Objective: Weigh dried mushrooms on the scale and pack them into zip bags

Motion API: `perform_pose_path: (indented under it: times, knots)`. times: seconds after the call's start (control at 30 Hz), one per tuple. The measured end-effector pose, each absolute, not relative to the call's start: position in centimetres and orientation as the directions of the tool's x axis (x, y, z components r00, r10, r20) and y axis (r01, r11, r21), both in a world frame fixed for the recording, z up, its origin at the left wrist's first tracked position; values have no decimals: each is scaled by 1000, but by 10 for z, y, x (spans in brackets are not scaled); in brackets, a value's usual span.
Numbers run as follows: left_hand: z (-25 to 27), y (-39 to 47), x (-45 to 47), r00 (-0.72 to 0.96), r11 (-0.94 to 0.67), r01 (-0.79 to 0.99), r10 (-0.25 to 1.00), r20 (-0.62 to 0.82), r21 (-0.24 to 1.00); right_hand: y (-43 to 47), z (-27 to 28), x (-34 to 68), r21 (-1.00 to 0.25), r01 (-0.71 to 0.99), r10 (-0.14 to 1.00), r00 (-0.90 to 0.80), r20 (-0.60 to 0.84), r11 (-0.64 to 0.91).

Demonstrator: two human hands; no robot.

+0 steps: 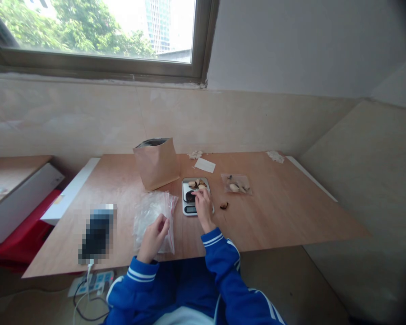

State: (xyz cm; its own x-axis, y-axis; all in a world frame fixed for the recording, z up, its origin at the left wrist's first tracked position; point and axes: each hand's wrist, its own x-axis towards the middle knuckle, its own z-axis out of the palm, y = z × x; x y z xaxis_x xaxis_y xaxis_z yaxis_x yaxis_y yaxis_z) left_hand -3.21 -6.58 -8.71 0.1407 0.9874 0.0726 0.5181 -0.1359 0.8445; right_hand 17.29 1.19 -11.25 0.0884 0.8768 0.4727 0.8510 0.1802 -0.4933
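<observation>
My right hand (204, 206) reaches over a small white kitchen scale (191, 214). Its fingers are bent together among the pieces lying there; what they grip, if anything, is hidden. On the scale are several beige and dark brown pieces (192, 183) that look like dried mushrooms, and a dark rounded piece (190, 196) beside the fingertips. My left hand (155, 234) is loosely closed above a stack of clear zip bags (147, 210), with nothing seen in it. One brown piece (224, 206) lies alone right of the scale.
A brown paper pouch (157, 164) stands open behind the bags. A clear bag with several pieces (237, 184) lies at right. A white card (205, 165) and crumpled scraps (275, 156) are at the back. A blurred phone-like device (97, 234) with a cable (89, 275) lies at left.
</observation>
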Motion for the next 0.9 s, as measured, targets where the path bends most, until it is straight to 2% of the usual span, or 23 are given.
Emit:
perform_pose_path:
  times: [0.13,0.23,0.37,0.47,0.57,0.73,0.8,0.9]
  knots:
    - [-88,-66,-31,154,-144,517,985,74,844,2,-108,166,-476,871,873,135,468,121]
    - [-89,-66,-31,148,-145,514,986,79,845,-14,-101,155,-543,828,872,156,464,140]
    - [-87,-66,-28,148,-132,486,987,68,864,-45,-89,131,-740,604,930,-7,367,297]
    - [-85,-66,-27,159,-123,448,986,56,886,-62,-86,116,-852,462,969,-97,228,247]
    - [-82,-68,-26,154,-140,431,985,80,892,-68,-87,111,-903,399,986,-99,133,162]
    - [-81,-69,-24,155,-167,441,982,108,882,-65,-87,118,-932,325,977,-191,99,158]
    - [-81,-69,-23,125,-169,448,984,126,878,-64,-89,122,-944,300,983,-159,90,135]
    - [-79,-69,-24,7,-165,443,984,181,881,-62,-95,131,-954,290,997,-9,73,72]
